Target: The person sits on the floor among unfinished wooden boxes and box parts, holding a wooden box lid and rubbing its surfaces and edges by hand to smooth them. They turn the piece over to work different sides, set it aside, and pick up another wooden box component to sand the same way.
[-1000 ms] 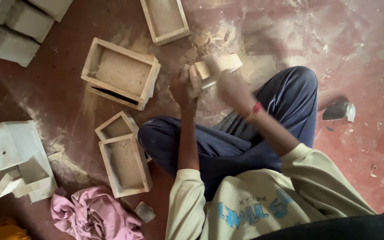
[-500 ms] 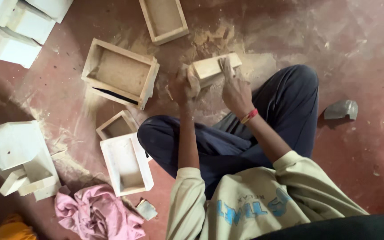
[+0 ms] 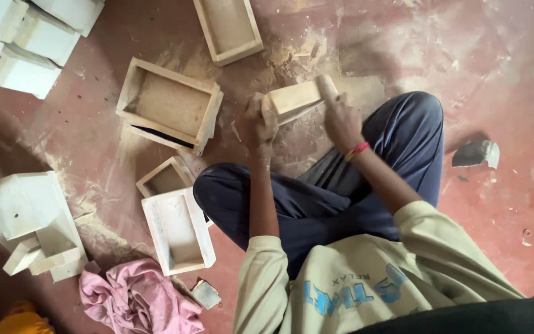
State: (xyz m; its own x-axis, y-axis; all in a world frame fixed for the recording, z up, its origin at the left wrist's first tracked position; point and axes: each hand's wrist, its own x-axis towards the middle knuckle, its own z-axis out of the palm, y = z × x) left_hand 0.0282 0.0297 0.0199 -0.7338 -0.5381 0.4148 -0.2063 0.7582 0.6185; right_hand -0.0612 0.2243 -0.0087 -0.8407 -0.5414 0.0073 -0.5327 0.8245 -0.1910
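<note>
The left hand (image 3: 259, 121) grips one end of a small wooden box (image 3: 295, 99) held above the dusty floor (image 3: 403, 49) (sawdust around), while the right hand (image 3: 340, 117) clasps its other end.

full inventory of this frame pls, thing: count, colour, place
small pale wooden block: 1, tan, held between both hands
open wooden trays: 4, pale wood; large square one left of hands, long one top centre, two by left knee
white painted blocks: several, top left
white painted box pieces: a cluster, left edge
pink cloth: 1, bottom left
grey scrap: 1, right on red floor
sawdust: tan, around the hands
left hand: on block's left end
right hand: on block's right end
</note>
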